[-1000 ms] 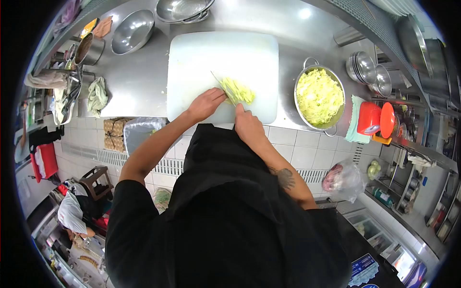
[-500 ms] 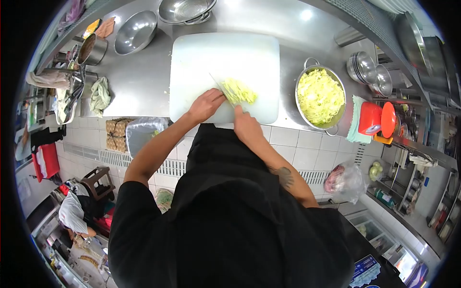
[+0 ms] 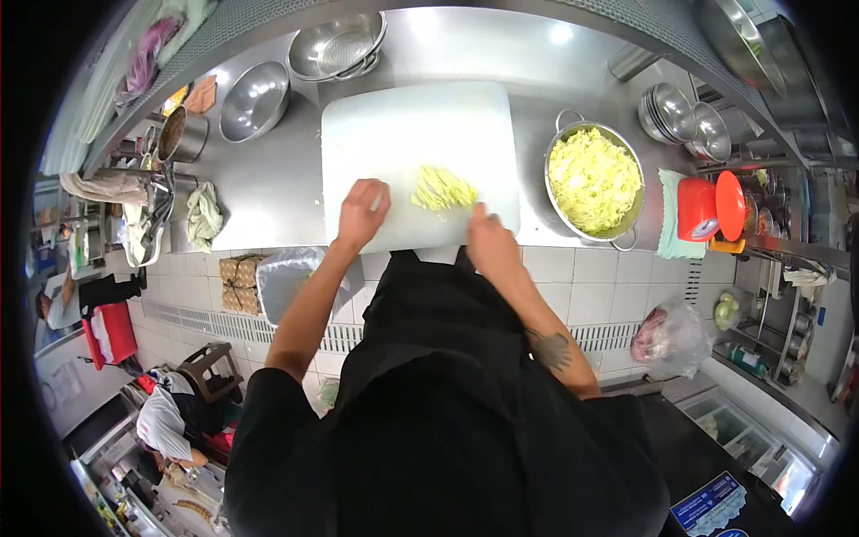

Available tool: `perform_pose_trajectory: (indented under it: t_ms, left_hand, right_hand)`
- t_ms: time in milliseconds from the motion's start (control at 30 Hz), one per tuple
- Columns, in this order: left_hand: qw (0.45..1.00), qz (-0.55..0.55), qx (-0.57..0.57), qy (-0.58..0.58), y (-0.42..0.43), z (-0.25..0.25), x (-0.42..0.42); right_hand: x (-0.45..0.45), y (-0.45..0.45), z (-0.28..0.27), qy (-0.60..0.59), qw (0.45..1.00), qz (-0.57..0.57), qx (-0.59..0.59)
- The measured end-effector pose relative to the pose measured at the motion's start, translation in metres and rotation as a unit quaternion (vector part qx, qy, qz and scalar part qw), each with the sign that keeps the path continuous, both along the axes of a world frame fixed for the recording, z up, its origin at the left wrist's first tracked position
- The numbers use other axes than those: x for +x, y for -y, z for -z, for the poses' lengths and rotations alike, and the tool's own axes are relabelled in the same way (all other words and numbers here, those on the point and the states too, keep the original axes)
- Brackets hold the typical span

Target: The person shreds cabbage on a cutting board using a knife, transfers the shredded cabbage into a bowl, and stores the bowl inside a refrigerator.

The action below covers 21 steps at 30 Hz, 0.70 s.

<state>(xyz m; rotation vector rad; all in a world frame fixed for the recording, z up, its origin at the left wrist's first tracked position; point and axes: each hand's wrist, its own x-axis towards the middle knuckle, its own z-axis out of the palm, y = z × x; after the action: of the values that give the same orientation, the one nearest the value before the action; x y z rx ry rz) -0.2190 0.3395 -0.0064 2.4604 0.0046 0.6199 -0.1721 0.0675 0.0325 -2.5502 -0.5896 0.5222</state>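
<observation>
A small heap of shredded cabbage (image 3: 443, 188) lies on the white cutting board (image 3: 394, 121), between my two hands. At the board's left front, my left hand (image 3: 362, 217) has its fingers curled in, with nothing visible in them, apart from the heap. My right hand (image 3: 492, 242) is closed near the board's right front, just right of the heap. The earlier view shows a knife in that grip; now its blade barely shows, if at all. Right of the board, a two-handled metal bowl (image 3: 559, 204) is heaped with more shredded cabbage (image 3: 593, 179).
Metal bowls (image 3: 255, 103) and a strainer (image 3: 344, 45) stand at the back left. A cloth (image 3: 204, 217) lies at the left edge. Stacked bowls (image 3: 667, 112) and a red scale (image 3: 697, 210) are on the right. A person (image 3: 170, 421) is at lower left.
My left hand has moved left, off the cabbage. My right hand has drawn to the right, and the blade no longer lies along the heap. The camera view has shifted slightly.
</observation>
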Motion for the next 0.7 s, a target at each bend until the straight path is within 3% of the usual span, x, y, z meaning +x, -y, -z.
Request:
perform_pose_trajectory:
  t_ms: [33, 100, 133, 200, 300, 367, 500, 567, 600, 633, 700]
  left_hand:
    - [1.0, 0.001, 0.003, 0.001, -0.005, 0.0, -0.001]
    - [0.992, -0.119, -0.019, 0.044, -0.018, 0.0, -0.005]
    - [0.989, -0.143, -0.041, -0.013, -0.027, 0.002, -0.009]
    - [0.987, -0.158, -0.011, -0.023, -0.039, 0.016, -0.007]
    - [0.981, -0.161, -0.014, -0.107, -0.032, 0.045, -0.002]
    - [0.97, -0.169, 0.049, -0.167, 0.001, 0.045, 0.002]
    - [0.966, -0.154, -0.143, -0.148, 0.03, 0.037, 0.003]
    - [0.969, -0.143, -0.141, -0.144, 0.038, 0.033, 0.0]
    - [0.973, -0.128, -0.129, -0.143, 0.039, 0.035, -0.002]
    - [0.976, -0.116, -0.118, -0.141, 0.041, 0.036, -0.003]
    - [0.974, -0.124, -0.111, -0.155, 0.05, 0.032, -0.003]
  right_hand:
    - [0.005, 0.012, -0.008, -0.002, 0.999, 0.031, -0.022]
    - [0.011, 0.035, -0.003, -0.01, 0.995, 0.089, -0.03]
    - [0.012, 0.038, 0.003, -0.009, 0.994, 0.104, -0.038]
    - [0.009, 0.034, 0.017, -0.005, 0.992, 0.12, -0.039]
    - [-0.013, 0.002, 0.027, 0.0, 0.999, 0.048, -0.009]
    - [-0.027, -0.022, 0.023, -0.029, 0.999, -0.009, 0.018]
    - [-0.041, -0.044, 0.024, -0.028, 0.996, -0.044, 0.07]
    - [-0.029, -0.025, 0.047, -0.02, 0.983, -0.028, 0.183]
    - [-0.022, -0.01, 0.036, -0.08, 0.973, 0.022, 0.214]
    - [-0.021, 0.006, 0.041, -0.04, 0.963, 0.048, 0.261]
    - [-0.023, 0.025, 0.027, -0.238, 0.902, 0.189, 0.305]
